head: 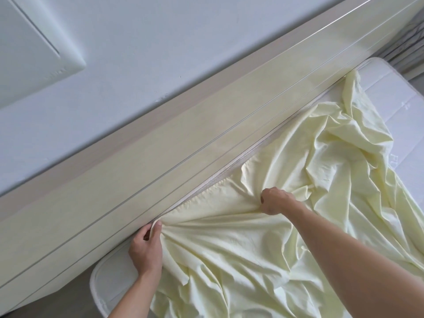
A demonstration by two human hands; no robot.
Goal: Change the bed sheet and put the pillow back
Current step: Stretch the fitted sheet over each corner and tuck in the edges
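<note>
A pale yellow bed sheet [263, 249] lies crumpled over a white mattress [114, 271], leaving the near-left corner and the far-right part bare. My left hand [145, 249] pinches the sheet's edge next to the headboard, near the mattress corner. My right hand [275, 200] is clenched on a bunch of the sheet further along that edge. Between my hands the hem is stretched along the gap by the headboard. No pillow is in view.
A cream headboard [160, 168] with thin grooves runs diagonally beside the mattress, against a white wall [137, 53]. Grey curtain folds [408, 42] hang at the top right. A strip of grey floor [57, 304] shows at the bottom left.
</note>
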